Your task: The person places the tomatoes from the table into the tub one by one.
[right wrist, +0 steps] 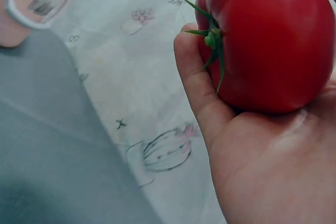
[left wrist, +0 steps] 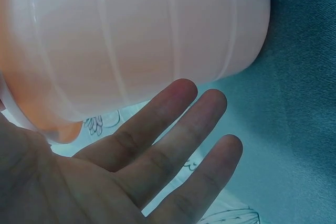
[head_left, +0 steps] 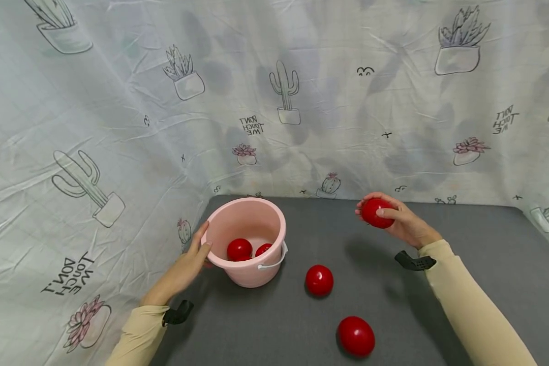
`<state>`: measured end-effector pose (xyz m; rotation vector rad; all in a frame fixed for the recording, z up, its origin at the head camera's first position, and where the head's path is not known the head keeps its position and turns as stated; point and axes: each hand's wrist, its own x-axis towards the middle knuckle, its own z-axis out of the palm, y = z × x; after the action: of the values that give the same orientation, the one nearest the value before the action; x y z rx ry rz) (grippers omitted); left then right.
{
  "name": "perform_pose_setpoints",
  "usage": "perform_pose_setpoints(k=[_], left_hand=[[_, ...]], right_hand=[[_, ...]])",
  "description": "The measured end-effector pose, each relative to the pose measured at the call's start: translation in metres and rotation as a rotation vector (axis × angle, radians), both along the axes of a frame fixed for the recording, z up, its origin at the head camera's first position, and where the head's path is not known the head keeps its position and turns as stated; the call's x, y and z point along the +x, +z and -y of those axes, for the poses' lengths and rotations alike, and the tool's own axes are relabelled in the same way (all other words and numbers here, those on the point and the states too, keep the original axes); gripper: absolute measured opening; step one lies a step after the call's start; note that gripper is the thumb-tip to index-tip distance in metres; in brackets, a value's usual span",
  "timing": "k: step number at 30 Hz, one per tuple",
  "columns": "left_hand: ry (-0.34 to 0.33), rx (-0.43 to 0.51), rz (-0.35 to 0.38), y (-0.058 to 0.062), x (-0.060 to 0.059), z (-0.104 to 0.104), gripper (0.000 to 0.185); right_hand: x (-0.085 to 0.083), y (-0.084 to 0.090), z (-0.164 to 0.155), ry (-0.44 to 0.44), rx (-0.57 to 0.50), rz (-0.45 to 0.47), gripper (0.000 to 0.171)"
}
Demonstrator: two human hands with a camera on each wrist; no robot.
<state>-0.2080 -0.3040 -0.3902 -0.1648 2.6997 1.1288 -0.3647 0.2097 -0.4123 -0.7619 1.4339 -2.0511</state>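
Note:
A pink bucket point(head_left: 251, 276) with a pale handle stands on the left of the grey table. My left hand point(head_left: 187, 269) holds its rim on the left side; in the left wrist view three fingers point(left wrist: 173, 156) extend alongside the outer wall. Two red tomatoes lie inside, one point(head_left: 239, 249) in full sight, the other point(head_left: 263, 249) partly hidden by the rim. Raised above the table on the right, my right hand point(head_left: 407, 224) grips another tomato point(head_left: 376, 212), whose green stem point(right wrist: 211, 40) shows in the right wrist view.
Two more tomatoes rest on the table: one point(head_left: 319, 280) right of the bucket, one point(head_left: 356, 336) nearer the front. A pale curtain point(head_left: 338, 101) printed with potted plants hangs behind and at both sides of the grey table point(head_left: 274, 330). Each wrist wears a black band point(head_left: 414, 262).

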Motion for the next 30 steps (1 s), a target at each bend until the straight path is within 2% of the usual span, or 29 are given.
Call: perform_pose_setpoints(k=[7, 14, 21, 30], left_hand=[[0.002, -0.003, -0.006, 0.001, 0.0, 0.0, 0.059], [-0.007, -0.013, -0.002, 0.0, 0.0, -0.001, 0.06], [-0.005, 0.0, 0.008, -0.003, 0.001, 0.0, 0.06], [-0.011, -0.006, -0.009, -0.003, 0.001, 0.001, 0.06]], right_hand=[[-0.017, 0.027, 0.015, 0.043, -0.035, -0.012, 0.034], [-0.032, 0.053, 0.036, 0.03, 0.017, -0.027, 0.033], [-0.045, 0.071, 0.077, 0.073, 0.072, -0.011, 0.032], [-0.046, 0.09, 0.135, 0.123, 0.052, -0.02, 0.032]])
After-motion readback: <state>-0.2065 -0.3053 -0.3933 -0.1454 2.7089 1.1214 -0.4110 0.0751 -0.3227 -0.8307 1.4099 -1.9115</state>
